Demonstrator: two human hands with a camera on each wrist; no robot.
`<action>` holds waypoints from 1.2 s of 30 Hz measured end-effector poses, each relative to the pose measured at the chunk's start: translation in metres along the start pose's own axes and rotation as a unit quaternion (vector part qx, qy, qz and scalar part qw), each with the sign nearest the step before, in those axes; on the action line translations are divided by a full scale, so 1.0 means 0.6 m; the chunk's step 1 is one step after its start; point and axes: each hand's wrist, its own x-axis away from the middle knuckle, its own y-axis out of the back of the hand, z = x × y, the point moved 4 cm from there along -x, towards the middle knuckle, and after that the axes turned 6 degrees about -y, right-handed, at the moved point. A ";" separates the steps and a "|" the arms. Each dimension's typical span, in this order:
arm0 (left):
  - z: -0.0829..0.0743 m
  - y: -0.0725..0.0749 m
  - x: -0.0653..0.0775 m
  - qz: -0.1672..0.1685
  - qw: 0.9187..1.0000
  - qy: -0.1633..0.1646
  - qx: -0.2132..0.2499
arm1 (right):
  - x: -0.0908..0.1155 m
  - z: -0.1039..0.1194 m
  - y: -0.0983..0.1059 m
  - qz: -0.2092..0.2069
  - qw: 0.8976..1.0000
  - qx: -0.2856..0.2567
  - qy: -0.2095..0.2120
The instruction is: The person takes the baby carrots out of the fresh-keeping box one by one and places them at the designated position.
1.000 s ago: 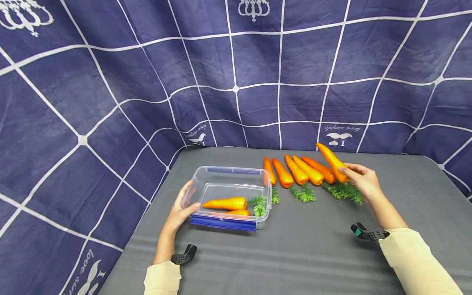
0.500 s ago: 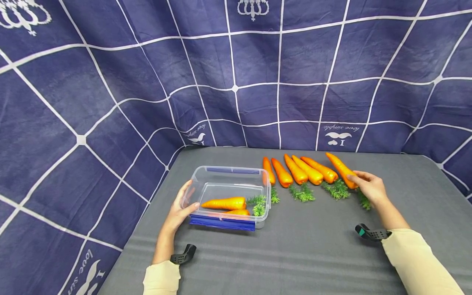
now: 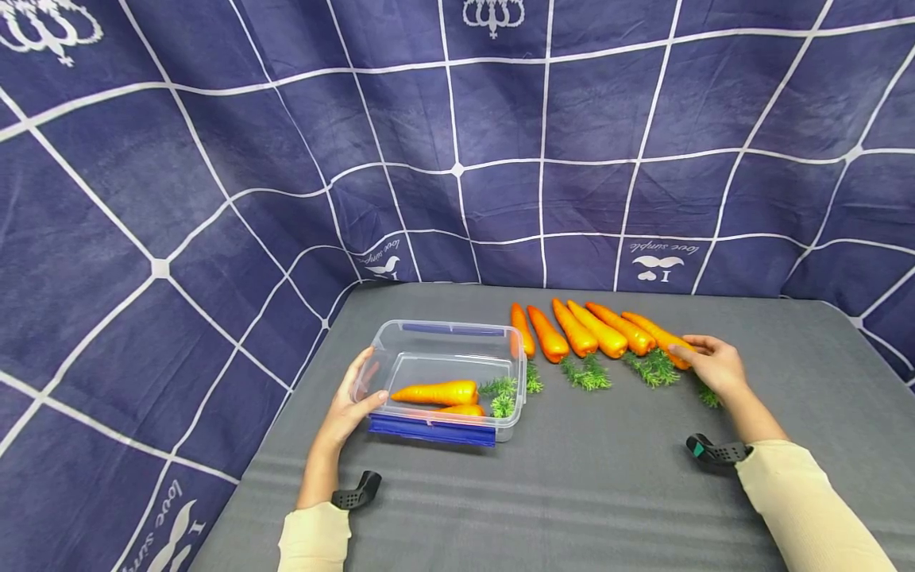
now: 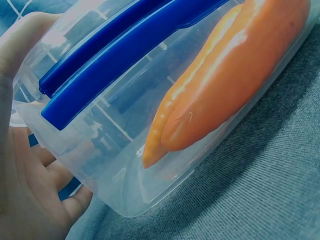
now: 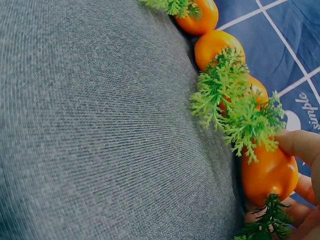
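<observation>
My left hand [image 3: 350, 409] grips the left end of a clear plastic food container [image 3: 432, 430] with blue latches, thumb at the front rim, fingers around the far side. Inside it, two orange carrots [image 3: 438, 393] with green tops lie along the front wall; the left wrist view shows their tips [image 4: 150, 155] through the plastic. My right hand [image 3: 718, 367] holds the thick end of a carrot [image 3: 652, 332] at the right end of a row. Its dark green top [image 5: 272, 220] hangs under the fingers in the right wrist view.
Several more carrots [image 3: 574, 330] lie side by side along the back of the grey-covered table [image 3: 572, 485], tips away, leafy tops [image 3: 588, 373] toward me. The leftmost one is just behind the container's right end. A blue checked cloth [image 3: 500, 199] hangs behind and at the left.
My right hand has moved right and down with its carrot, lowering it beside the row. The carrot's tip has then swung left toward its neighbour. The left hand and container stay put.
</observation>
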 end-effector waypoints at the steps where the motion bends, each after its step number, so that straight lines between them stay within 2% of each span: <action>1: 0.000 0.000 0.000 0.000 1.000 0.001 -0.002 | 0.000 0.000 -0.001 0.001 1.000 0.005 0.002; 11: -0.003 -0.001 0.003 0.004 1.000 0.000 -0.003 | -0.005 0.006 0.001 0.027 0.998 0.056 0.033; 18: -0.004 -0.002 0.002 0.006 1.000 -0.005 -0.004 | -0.006 0.043 0.005 0.015 0.994 0.090 0.061; 25: -0.005 -0.003 -0.001 0.003 1.000 -0.008 -0.004 | -0.002 0.101 -0.018 -0.006 0.992 0.038 0.121; 36: -0.004 -0.001 0.000 -0.001 1.000 0.002 -0.006 | 0.013 0.168 -0.070 0.059 0.988 -0.010 0.140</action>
